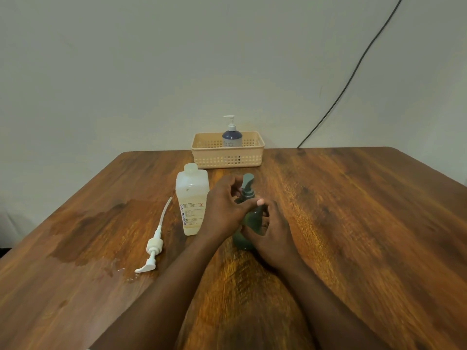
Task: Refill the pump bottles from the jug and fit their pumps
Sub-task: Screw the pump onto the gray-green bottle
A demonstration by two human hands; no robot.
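Green translucent plastic pump bottle (244, 231) stands mid-tabletop (353, 210); right hand (271, 236) wraps its belly, left hand (223, 205) pinches the collar. Probably slick with soap, so grip low.

Upright green pump bottle (249, 223), pump (247, 184) fitted

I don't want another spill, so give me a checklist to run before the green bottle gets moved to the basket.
1. Green bottle upright on the table: ok.
2. Right hand steadying its body: ok.
3. Left hand on the green pump collar: ok; screwed tight: cannot tell.
4. Jug capped: not ok, neck open.
5. Basket has room beside the blue bottle: ok.
6. Wet patch near the loose white pump wiped: not ok.
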